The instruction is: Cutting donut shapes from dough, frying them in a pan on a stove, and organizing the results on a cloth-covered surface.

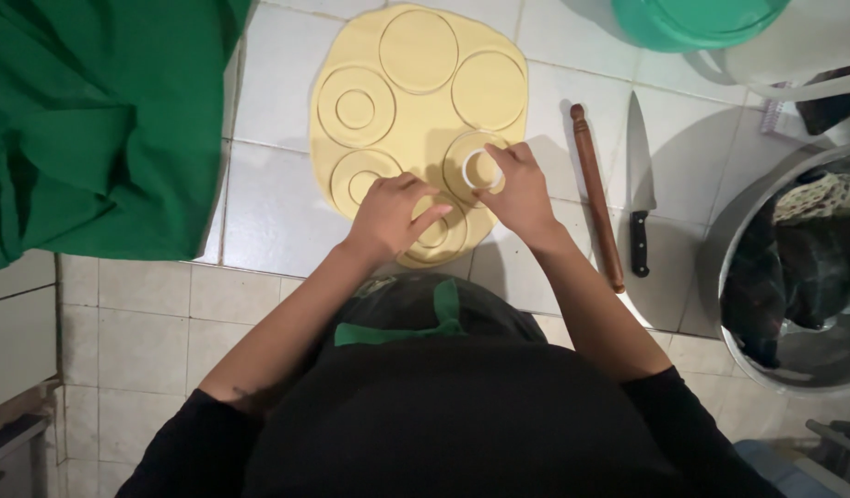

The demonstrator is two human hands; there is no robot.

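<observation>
We saw right hand [520, 191] pinching ring cutter [481, 169] on dough [416, 111] | left hand [393, 214] curled, empty, pressing dough beside it | rolling pin [597, 195], knife [638, 189] right of right hand

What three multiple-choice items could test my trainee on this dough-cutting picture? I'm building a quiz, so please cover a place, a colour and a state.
1. Where does the rolling pin lie?
A. On the dough
B. Between the dough and the knife
C. In the metal bowl

2. What colour is the cloth on the counter?
A. Green
B. Red
C. White

3. What is the right hand doing?
A. Resting bare on the tiles
B. Gripping the knife
C. Holding a small white ring cutter on the dough

Answers: 1 B, it lies right of the dough sheet and left of the knife. 2 A, the folds are plainly green. 3 C, its fingers circle the ring cutter.
</observation>
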